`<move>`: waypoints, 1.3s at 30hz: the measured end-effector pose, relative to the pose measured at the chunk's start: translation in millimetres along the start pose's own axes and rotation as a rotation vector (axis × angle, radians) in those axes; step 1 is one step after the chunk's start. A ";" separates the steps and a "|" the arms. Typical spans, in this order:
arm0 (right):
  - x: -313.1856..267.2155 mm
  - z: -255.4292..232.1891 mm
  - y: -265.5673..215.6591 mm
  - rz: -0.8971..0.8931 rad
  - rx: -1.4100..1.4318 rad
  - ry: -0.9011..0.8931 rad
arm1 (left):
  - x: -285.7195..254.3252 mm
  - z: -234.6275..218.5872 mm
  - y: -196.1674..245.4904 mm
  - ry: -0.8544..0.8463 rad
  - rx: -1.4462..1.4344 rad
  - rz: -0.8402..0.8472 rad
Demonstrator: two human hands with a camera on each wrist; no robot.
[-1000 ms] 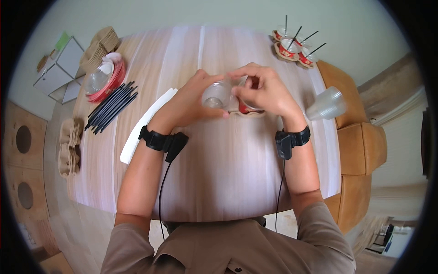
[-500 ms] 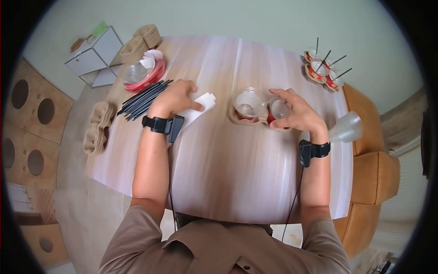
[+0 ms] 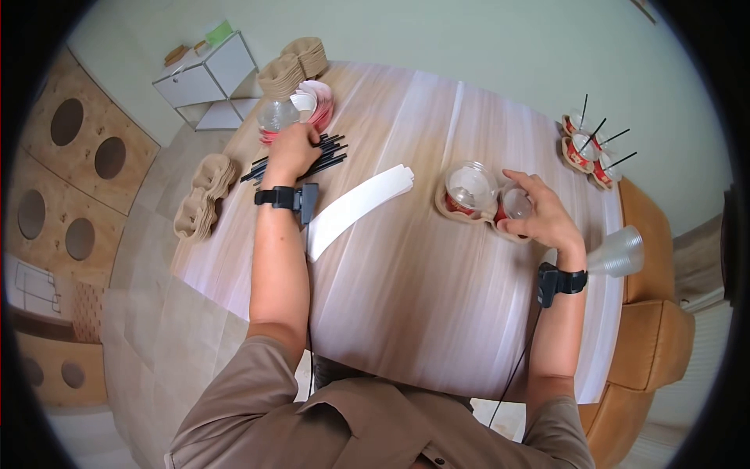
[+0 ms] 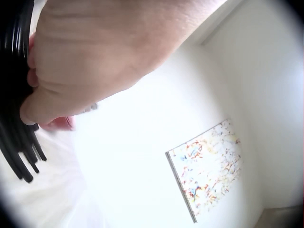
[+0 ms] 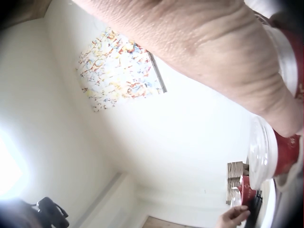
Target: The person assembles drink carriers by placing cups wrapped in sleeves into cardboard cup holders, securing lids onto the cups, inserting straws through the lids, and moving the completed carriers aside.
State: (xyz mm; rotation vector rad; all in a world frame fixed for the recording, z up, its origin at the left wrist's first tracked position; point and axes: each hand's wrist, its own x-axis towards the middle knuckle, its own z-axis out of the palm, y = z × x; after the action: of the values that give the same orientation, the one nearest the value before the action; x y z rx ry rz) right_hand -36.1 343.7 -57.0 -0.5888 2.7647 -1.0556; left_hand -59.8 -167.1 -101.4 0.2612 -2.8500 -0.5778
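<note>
My left hand [image 3: 297, 148] is at a pile of black straws [image 3: 332, 159], its fingers curled down. In the left wrist view the thumb and fingertips lie against the straws [image 4: 14, 90]; how many they pinch is hidden. With thumb and fingers spread around it, my right hand [image 3: 549, 219] holds a red cup with a clear lid [image 3: 516, 205]. That cup sits in a brown pulp cup carrier [image 3: 478, 220]. Beside it in the same carrier is a second red cup with a clear domed lid [image 3: 470, 187].
Between the hands lies a long curved white strip [image 3: 355, 205]. Stacked carriers [image 3: 205, 195] stand at the left edge, more carriers [image 3: 283, 74] at the far left by red cups [image 3: 322, 105] and clear lids [image 3: 279, 115]. Nested clear cups [image 3: 617, 252] lie right; filled carriers with straws [image 3: 590, 150] stand far right.
My left hand has left the clear lid on the left cup and moved left, past the white strip, to the straws. The right hand has stayed at the right cup.
</note>
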 end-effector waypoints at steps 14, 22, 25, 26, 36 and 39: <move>-5.8 -10.7 -2.0 0.064 -0.001 -0.076 | 0.7 1.1 -23.6 -0.071 0.011 -0.008; -3.3 -17.0 7.4 0.081 0.173 -0.006 | 0.1 -5.6 -13.8 -0.221 -0.115 0.046; -2.7 -15.6 5.7 0.079 0.198 -0.031 | -6.1 -3.6 -2.4 -0.278 -0.126 0.030; -2.8 -15.5 4.8 0.092 0.211 -0.034 | -7.6 -2.2 0.4 -0.279 -0.109 0.023; -3.3 -13.5 0.6 0.105 0.244 -0.052 | -6.8 -2.6 13.0 -0.308 -0.027 -0.001; -2.3 -13.7 0.8 0.111 0.214 -0.056 | -9.4 -1.7 18.4 -0.289 0.022 0.015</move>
State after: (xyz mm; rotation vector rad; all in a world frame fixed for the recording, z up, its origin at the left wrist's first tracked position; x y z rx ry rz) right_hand -37.7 353.7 -47.4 -0.4242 2.5589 -1.2666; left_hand -52.8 -149.0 -94.1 0.1723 -3.1337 -0.6281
